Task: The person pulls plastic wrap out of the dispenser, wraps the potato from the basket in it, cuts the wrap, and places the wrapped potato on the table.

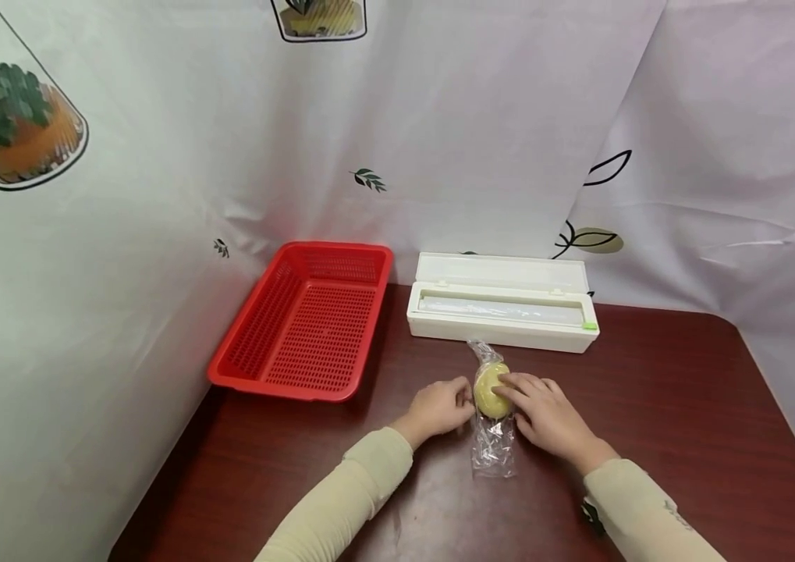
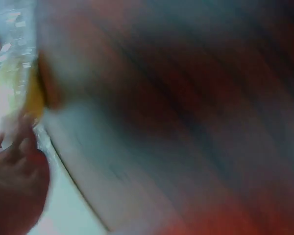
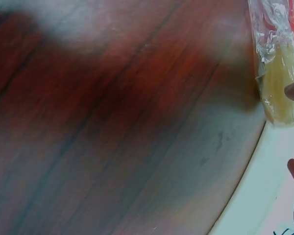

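Observation:
A pale yellow, rounded item [image 1: 491, 392], which looks like a fruit or vegetable, lies on the table in clear plastic film [image 1: 493, 449]. Crumpled film stretches out beyond its far and near ends. My left hand [image 1: 441, 406] is at the left side, its fingers curled at the film's edge and pinching it; the fingertips are partly hidden. From the right, my right hand [image 1: 548, 410] rests its extended fingers on top of the yellow item, with the thumb low beside the film. Both wrist views show the wrapped item at the frame's edge; the left one is blurred.
Behind the hands stands a white film dispenser box [image 1: 502, 332], lid raised, a roll inside and a green tab at its right end. A red plastic basket [image 1: 362, 343] sits at the back left. The dark red-brown table [image 1: 685, 406] meets a printed cloth backdrop [image 1: 495, 140].

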`<state>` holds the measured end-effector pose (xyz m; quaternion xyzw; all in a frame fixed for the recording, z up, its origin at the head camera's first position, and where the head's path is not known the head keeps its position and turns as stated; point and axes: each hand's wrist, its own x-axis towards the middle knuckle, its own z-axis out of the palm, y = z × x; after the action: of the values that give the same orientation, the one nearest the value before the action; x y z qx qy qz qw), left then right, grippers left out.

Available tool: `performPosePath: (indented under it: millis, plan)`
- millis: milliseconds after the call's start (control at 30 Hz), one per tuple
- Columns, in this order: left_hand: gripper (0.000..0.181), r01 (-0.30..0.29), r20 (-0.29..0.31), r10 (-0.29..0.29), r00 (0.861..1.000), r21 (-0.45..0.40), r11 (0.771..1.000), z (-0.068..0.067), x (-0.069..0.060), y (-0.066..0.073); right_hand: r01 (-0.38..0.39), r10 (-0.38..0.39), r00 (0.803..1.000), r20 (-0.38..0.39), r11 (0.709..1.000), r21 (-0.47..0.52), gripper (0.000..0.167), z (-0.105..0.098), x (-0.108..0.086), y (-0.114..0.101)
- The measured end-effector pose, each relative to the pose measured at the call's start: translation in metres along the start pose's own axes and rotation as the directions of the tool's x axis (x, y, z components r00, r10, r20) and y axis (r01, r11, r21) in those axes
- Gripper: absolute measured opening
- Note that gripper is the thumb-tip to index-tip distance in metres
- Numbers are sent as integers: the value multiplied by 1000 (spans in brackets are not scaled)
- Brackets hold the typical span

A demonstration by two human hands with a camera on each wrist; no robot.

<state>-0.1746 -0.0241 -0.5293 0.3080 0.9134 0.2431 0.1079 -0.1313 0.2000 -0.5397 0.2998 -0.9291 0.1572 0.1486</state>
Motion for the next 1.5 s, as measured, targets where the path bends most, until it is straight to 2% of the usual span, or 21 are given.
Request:
performPosePath:
  millis: [33,100,167,267,333,400,500,533,667,700,767,833,900,933,1000,1100,1167,1267,1300,1367,1500]
  plan:
    - [12,82,17,-81,997,-127,988,1,0,1,2,-2,1000,-1,1000,-2,47,0,0,0]
    - [20,180,74,-165,984,-320,930,4,0,2,1,-1,1000,-2,1000,3,45,-1,1,0]
    - [21,210,113,-177,978,-449,868,7,0,1,3,-3,1000,-1,1000,7,45,-2,1,1]
    - [14,218,124,-180,976,-568,794,10,1,2,4,-4,1000,10,1000,13,45,-3,2,0]
    - [14,235,113,-209,971,-590,773,10,1,3,1,-1,1000,14,1000,17,45,-3,3,0]
    - [21,260,111,-239,965,-554,791,9,1,5,-8,8,1000,17,1000,19,45,-4,3,0]
    - [26,274,128,-242,962,-445,853,5,-2,7,-22,22,999,23,1000,22,44,-5,4,-1]
    - [26,268,135,-232,963,-424,865,5,-3,8,-24,24,999,27,999,22,44,-6,4,-1]
    - [16,159,80,-139,987,-376,913,6,-3,11,-27,26,999,38,999,21,43,-6,5,-2]
    - [14,134,56,-123,991,-326,936,8,-2,12,-27,26,999,38,999,22,42,-6,5,-2]
    - [12,75,3,-75,997,-155,985,9,-2,15,-25,25,999,37,1000,17,41,-6,6,-2]
    - [11,51,-8,-51,999,36,998,10,-1,20,-25,24,999,36,1000,11,41,-6,7,-2]
    - [10,30,-4,-30,1000,145,989,10,-1,25,-24,23,999,38,1000,6,42,-6,8,-2]
    - [12,27,-1,-27,1000,151,988,10,-2,27,-22,22,999,41,1000,2,42,-6,8,-2]
    - [17,27,4,-28,1000,101,995,7,-2,27,-20,20,999,46,1000,-2,42,-5,9,-2]
    - [19,-1,-17,0,1000,-52,999,-2,-4,18,-14,14,999,48,1000,-5,42,-6,10,-2]
    - [20,-61,-35,59,998,-73,995,-8,-6,8,-11,11,999,48,1000,2,42,-6,10,-2]
    - [28,-171,-22,171,985,27,985,-13,-9,-5,-19,19,1000,17,999,37,45,-9,9,-1]
    - [31,-208,-8,210,978,87,974,-14,-9,-8,-21,21,1000,1,999,48,46,-10,8,-1]
    - [33,-283,17,286,958,212,935,-15,-9,-11,-21,23,999,-41,998,59,47,-13,7,1]
    - [35,-423,74,429,900,382,822,-14,-5,-12,-3,8,996,-87,999,54,42,-14,3,2]
